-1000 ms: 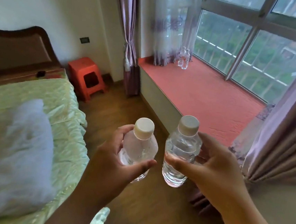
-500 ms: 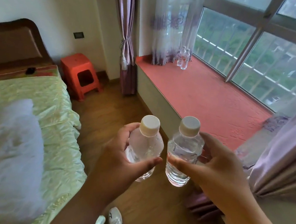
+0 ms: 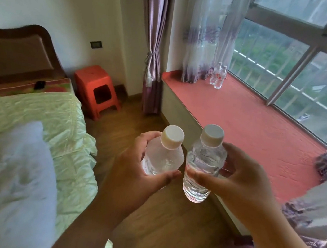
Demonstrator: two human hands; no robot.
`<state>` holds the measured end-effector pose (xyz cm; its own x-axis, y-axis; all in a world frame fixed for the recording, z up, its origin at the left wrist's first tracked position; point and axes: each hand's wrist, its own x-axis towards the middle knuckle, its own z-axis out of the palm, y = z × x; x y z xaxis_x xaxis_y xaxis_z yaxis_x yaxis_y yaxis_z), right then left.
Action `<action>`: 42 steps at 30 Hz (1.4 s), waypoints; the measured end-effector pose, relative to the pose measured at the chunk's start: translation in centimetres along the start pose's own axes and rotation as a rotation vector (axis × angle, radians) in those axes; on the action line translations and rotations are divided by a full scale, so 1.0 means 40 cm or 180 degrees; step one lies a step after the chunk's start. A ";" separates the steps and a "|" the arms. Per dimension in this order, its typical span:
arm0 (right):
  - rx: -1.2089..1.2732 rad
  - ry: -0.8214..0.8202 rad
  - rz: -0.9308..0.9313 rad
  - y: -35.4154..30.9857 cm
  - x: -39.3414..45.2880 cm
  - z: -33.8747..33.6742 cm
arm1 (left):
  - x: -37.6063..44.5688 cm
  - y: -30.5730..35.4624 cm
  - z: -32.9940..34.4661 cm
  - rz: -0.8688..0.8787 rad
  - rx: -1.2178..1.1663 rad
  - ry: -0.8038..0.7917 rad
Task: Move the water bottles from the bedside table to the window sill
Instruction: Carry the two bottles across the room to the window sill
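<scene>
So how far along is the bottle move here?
Two water bottles already stand on the window sill near the sheer curtain. The left hand and right hand each grip a white-capped bottle over the floor. Left: setting both on the sill.

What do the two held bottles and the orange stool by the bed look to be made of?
Left bottle and right bottle: clear thin plastic, ribbed, glossy, with matte off-white plastic caps. Orange stool: likely moulded plastic, given its uniform colour, soft sheen and one-piece legs.
</scene>
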<state>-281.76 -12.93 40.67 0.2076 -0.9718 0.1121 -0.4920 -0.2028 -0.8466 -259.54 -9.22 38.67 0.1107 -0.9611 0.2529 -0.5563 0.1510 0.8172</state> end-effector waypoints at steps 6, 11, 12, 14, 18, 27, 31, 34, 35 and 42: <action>0.0046 -0.0208 -0.0066 -0.028 0.117 0.091 | 0.066 -0.077 -0.063 -0.0262 -0.0053 0.0071; 0.0050 -0.0443 -0.0112 -0.012 0.237 0.147 | 0.134 -0.131 -0.081 -0.0531 0.0075 0.0189; 0.0065 -0.0482 -0.0114 -0.006 0.265 0.156 | 0.151 -0.140 -0.083 -0.0578 0.0126 0.0222; 0.0080 -0.0560 -0.0139 0.006 0.324 0.172 | 0.190 -0.157 -0.084 -0.0664 0.0196 0.0292; 0.0169 -0.0683 -0.0225 0.020 0.463 0.180 | 0.291 -0.162 -0.078 -0.0776 0.0369 0.0414; 0.0528 -0.0800 -0.0490 0.038 0.799 0.147 | 0.564 -0.137 -0.046 -0.0845 0.0503 0.0776; 0.0582 -0.0876 -0.0588 0.054 0.905 0.136 | 0.645 -0.144 -0.014 -0.0890 0.0462 0.0874; 0.0624 -0.0891 -0.0604 0.066 0.961 0.134 | 0.695 -0.153 -0.002 -0.0948 0.0430 0.0805; 0.0654 -0.0885 -0.0583 0.073 0.986 0.133 | 0.720 -0.161 0.000 -0.0948 0.0422 0.0794; 0.0566 -0.0861 -0.0542 0.090 1.115 0.156 | 0.877 -0.235 0.006 -0.0812 0.0472 0.0674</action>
<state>-269.02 -56.24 39.36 0.5016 -0.8541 0.1376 -0.2815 -0.3116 -0.9076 -250.61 -44.40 39.72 0.4209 -0.8920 0.1649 -0.6003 -0.1376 0.7878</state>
